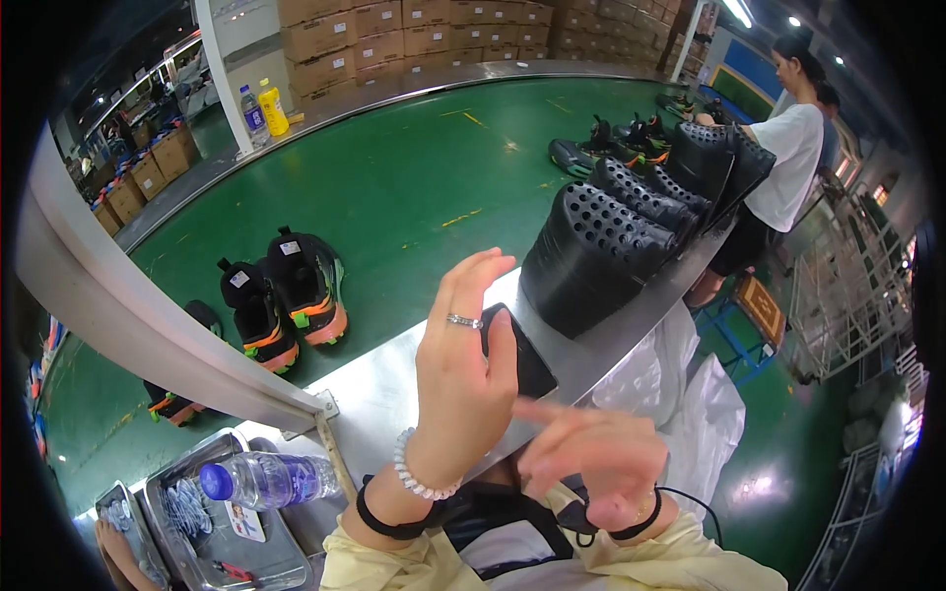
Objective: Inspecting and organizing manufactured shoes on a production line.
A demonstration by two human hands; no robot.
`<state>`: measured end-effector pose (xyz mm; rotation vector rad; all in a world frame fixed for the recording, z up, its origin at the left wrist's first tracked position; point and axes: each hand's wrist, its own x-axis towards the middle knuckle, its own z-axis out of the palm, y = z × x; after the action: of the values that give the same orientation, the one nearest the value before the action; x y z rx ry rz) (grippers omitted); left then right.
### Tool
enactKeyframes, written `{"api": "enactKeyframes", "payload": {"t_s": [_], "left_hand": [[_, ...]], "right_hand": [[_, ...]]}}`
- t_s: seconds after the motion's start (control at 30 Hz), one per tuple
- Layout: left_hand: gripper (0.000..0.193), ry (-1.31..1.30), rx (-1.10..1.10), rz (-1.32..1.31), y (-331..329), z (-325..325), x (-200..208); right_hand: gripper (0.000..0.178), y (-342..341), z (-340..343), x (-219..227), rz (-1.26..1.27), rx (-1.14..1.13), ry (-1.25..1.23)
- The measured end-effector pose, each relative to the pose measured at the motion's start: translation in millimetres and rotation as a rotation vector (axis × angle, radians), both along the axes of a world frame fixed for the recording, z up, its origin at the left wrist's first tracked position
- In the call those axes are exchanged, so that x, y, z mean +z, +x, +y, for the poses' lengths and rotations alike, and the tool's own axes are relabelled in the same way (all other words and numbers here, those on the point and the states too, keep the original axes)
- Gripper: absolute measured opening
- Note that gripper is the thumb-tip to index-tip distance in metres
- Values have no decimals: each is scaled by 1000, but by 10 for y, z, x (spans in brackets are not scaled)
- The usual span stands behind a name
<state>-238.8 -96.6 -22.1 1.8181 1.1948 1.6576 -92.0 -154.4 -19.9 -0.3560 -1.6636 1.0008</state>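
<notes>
My left hand [455, 360] is raised over the metal ledge [379, 399], its fingers bent forward and the thumb apart, with nothing seen in it. It wears a ring and a beaded bracelet. Partly behind it lies a flat black phone-like slab [532, 364] on the ledge. My right hand [601, 453] is lower and to the right, smeared by motion, one finger reaching toward my left wrist. Beyond the slab stand bulky black shapes with round holes on top [611, 231], in a row along the ledge.
Dark sneakers with orange and green soles [305, 286] stand on the green surface [394, 187] at left; more sit far right. A metal tray [197, 561] and a plastic bottle [271, 480] are lower left, near another person's hand [120, 557]. A co-worker [793, 148] stands right.
</notes>
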Motion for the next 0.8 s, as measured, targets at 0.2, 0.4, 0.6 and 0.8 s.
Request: {"api": "enactKeyframes", "payload": {"t_s": [0.2, 0.4, 0.6, 0.8], "left_hand": [[37, -4, 6, -7, -10, 15, 13], [36, 28, -28, -50, 24, 53, -2], [34, 143, -82, -41, 64, 37, 14], [33, 154, -36, -18, 92, 52, -4]], "right_hand": [[30, -7, 74, 19, -146, -23, 141], [32, 30, 60, -63, -51, -38, 58], [40, 98, 84, -113, 273, -82, -21], [45, 76, 132, -70, 114, -328, 223]]}}
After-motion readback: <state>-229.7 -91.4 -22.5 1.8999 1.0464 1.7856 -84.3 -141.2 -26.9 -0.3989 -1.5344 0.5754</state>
